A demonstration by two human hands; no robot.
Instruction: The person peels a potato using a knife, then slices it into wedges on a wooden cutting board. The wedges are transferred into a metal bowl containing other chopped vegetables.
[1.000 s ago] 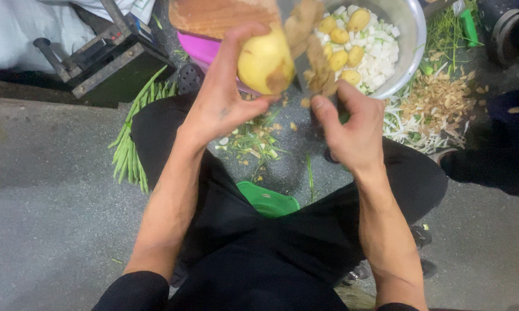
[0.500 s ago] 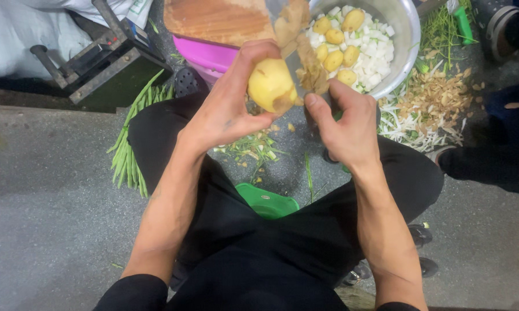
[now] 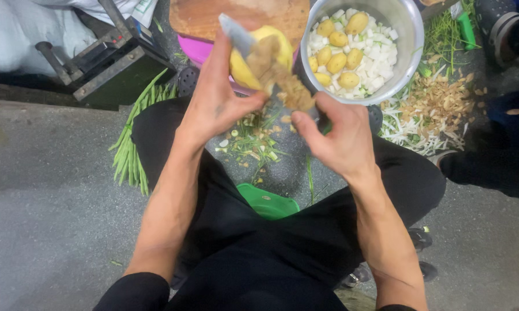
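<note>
Left hand [image 3: 216,101] grips a potato [image 3: 259,57] beside the steel bowl's [image 3: 406,34] rim; right hand [image 3: 337,138] clutches a peeler [image 3: 239,35], floor open below

Bowl [image 3: 408,69] of potatoes [image 3: 335,62] right of cutting board [image 3: 196,17], bean bundle [image 3: 134,138] far left, peelings [image 3: 438,106] right

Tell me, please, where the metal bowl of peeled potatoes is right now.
In the head view the metal bowl sits at top right, beside the wooden cutting board and just beyond the right hand.
</note>
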